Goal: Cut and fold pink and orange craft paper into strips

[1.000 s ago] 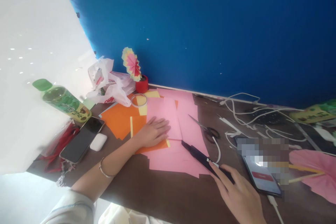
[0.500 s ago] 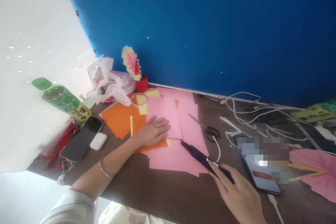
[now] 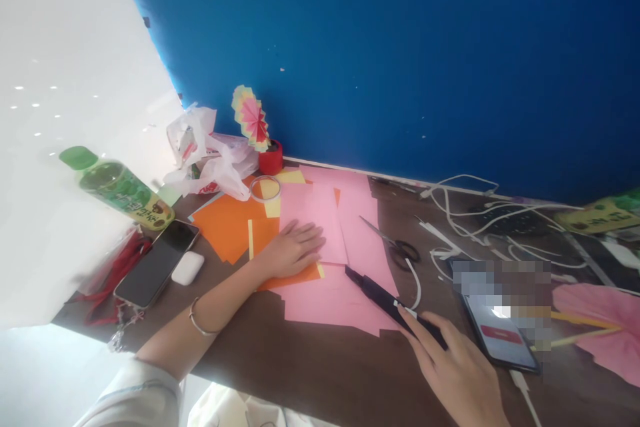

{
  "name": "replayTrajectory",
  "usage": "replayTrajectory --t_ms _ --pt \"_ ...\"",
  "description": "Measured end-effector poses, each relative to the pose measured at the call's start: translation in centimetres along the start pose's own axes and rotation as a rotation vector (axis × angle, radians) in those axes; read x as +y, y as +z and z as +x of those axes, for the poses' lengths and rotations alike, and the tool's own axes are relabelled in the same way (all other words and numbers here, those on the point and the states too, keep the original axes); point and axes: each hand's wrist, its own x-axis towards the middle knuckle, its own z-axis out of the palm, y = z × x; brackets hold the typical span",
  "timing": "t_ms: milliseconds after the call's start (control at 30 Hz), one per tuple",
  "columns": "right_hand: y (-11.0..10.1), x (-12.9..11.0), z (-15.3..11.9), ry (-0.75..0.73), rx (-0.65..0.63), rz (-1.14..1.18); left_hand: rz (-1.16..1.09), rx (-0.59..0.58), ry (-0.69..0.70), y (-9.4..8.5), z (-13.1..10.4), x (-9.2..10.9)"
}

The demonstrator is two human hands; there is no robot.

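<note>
My left hand (image 3: 296,250) lies flat with its fingers stretched out, pressing on a folded pink paper (image 3: 325,213) over the pile of coloured sheets. Between the fingers of my right hand (image 3: 453,363) is a slim black utility knife (image 3: 377,297). Its narrow tip rests close to the lower right corner of the folded paper, above a larger pink sheet (image 3: 320,310). Dark-handled scissors (image 3: 393,245) lie to the right on the pink sheets. Orange paper (image 3: 220,223) shows left of my left hand, partly covered.
A roll of tape (image 3: 265,189), a plastic bag (image 3: 220,163) and a red pot (image 3: 271,160) with a paper fan stand behind. At left are a bottle (image 3: 123,190), a phone (image 3: 157,263) and a white case (image 3: 188,268). Cables (image 3: 450,213) and a lit phone (image 3: 500,340) lie right.
Almost nothing differs. Both hands, the utility knife and the folded paper stay in the same places; only the view shifts very slightly.
</note>
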Motion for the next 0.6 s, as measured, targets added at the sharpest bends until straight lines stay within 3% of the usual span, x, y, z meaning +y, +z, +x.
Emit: replayTrajectory --t_ms 600 --pt "-0.06 -0.16 0.21 0.009 -0.009 -0.013 0.007 0.015 0.01 0.08 -0.07 -0.08"
